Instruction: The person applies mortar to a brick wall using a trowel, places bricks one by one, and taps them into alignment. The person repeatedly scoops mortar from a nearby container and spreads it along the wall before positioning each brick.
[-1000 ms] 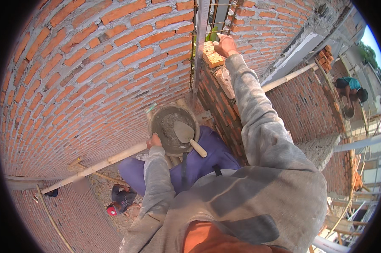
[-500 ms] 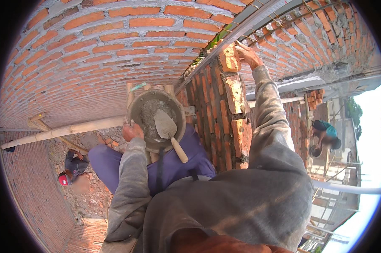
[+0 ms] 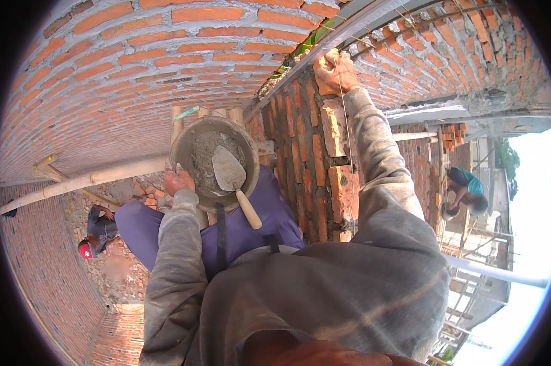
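Observation:
My right hand (image 3: 341, 74) is closed over a brick (image 3: 320, 76) at the far end of the narrow brick wall, hiding much of it. Nearer along the same wall top lie a pale, mortar-smeared brick (image 3: 333, 127) and an orange one (image 3: 344, 194), with a gap between them. My left hand (image 3: 179, 182) grips the near left rim of a round bucket (image 3: 179, 146) in front of my lap. Grey wet mortar (image 3: 206, 146) fills part of the bucket. A trowel (image 3: 228, 168) rests in it, blade on the mortar and wooden handle across the rim, untouched by either hand.
A thin string (image 3: 347, 116) runs along the wall top beside my right forearm. Left, a bamboo pole (image 3: 98, 177) stretches past the bucket. A tall brick wall (image 3: 135, 79) rises ahead. Below are one person (image 3: 102, 229) at left and another (image 3: 467, 188) at right.
My right hand has shifted from the far side of the end brick to over its top. My left hand stays at the bucket rim; the whole view has shifted slightly.

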A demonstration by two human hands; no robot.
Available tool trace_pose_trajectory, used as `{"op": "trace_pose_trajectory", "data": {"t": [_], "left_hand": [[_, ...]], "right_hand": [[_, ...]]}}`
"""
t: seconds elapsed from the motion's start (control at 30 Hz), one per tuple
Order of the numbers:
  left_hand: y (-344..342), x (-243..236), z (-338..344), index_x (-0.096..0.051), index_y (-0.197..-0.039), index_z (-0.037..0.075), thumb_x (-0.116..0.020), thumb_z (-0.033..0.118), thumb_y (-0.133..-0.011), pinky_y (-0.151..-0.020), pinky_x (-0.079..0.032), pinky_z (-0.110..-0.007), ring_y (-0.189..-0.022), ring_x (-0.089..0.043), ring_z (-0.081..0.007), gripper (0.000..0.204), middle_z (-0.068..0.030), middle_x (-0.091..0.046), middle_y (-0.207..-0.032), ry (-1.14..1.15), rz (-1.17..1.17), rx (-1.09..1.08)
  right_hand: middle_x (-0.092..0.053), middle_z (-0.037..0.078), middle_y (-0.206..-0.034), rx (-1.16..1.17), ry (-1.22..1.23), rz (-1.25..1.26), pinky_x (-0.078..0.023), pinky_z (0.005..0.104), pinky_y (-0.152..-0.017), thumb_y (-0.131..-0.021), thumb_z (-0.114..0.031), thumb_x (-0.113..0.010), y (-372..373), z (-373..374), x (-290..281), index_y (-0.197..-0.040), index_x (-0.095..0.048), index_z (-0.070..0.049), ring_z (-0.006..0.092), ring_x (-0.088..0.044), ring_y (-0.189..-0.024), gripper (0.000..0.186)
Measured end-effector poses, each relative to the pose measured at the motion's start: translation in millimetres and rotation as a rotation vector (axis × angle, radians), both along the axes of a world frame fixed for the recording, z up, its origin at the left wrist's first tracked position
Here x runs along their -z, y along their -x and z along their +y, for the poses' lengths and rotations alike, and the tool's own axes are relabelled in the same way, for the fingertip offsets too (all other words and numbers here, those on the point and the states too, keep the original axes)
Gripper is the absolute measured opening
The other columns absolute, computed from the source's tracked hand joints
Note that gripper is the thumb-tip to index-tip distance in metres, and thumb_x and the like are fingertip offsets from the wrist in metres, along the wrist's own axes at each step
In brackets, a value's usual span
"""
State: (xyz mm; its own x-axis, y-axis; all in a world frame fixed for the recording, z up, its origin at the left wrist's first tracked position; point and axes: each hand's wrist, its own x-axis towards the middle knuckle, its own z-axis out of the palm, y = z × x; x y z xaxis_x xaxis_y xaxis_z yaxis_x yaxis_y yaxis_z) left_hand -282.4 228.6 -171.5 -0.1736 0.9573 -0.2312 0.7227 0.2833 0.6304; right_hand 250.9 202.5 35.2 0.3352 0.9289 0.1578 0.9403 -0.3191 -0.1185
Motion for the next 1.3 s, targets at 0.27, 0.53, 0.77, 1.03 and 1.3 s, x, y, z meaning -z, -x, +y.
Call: {"op": "trace_pose_trajectory", "data": {"t": [0.27,0.53,0.77,1.03,1.3], "left_hand": [[4,0,-1,-0.065,-0.14,-0.006,-0.067,0.019,-0.101,-0.098,-0.055,-0.051,-0.114,-0.071,-0.0483,0.046,-0.0316,-0.074,-0.123,0.048,-0.066,-0.002],[8,5,-1,-0.065,-0.139,-0.007,-0.07,0.024,-0.102,-0.096,-0.055,-0.049,-0.111,-0.072,-0.047,0.049,-0.0309,-0.075,-0.121,-0.061,-0.097,0.012],[5,1,1,-0.069,-0.134,-0.009,-0.072,0.024,-0.1,-0.094,-0.055,-0.051,-0.107,-0.073,-0.0483,0.047,-0.033,-0.075,-0.115,0.083,-0.072,-0.067],[1,-2,-1,-0.071,-0.13,-0.008,-0.073,0.028,-0.1,-0.097,-0.055,-0.052,-0.11,-0.072,-0.0497,0.047,-0.0331,-0.075,-0.116,-0.024,-0.078,-0.056],[-4,-2,7,-0.074,-0.117,-0.004,-0.075,0.026,-0.093,-0.095,-0.053,-0.057,-0.108,-0.07,-0.0515,0.039,-0.0309,-0.076,-0.113,0.105,-0.053,-0.114]], "right_hand": [[-0.064,0.033,-0.111,0.098,-0.031,-0.049,-0.05,0.0587,-0.095,-0.085,-0.05,-0.069,4,11,8,-0.112,-0.075,-0.01,0.0501,-0.06,-0.11,0.049],[-0.064,0.036,-0.113,0.059,-0.055,-0.007,-0.048,0.0571,-0.102,-0.085,-0.05,-0.065,9,10,11,-0.12,-0.076,-0.014,0.0511,-0.058,-0.116,0.051],[-0.063,0.033,-0.113,0.119,0.006,-0.053,-0.048,0.0573,-0.099,-0.082,-0.047,-0.067,3,14,11,-0.11,-0.072,-0.008,0.0514,-0.058,-0.114,0.049],[-0.057,0.034,-0.13,0.218,0.022,-0.005,-0.047,0.0604,-0.107,-0.084,-0.055,-0.068,-9,15,20,-0.125,-0.071,-0.01,0.056,-0.056,-0.126,0.061],[-0.073,0.031,-0.114,0.421,-0.698,0.033,-0.058,0.0512,-0.097,-0.092,-0.025,-0.064,43,-12,-135,-0.113,-0.073,0.004,0.0487,-0.072,-0.11,0.037]]}}
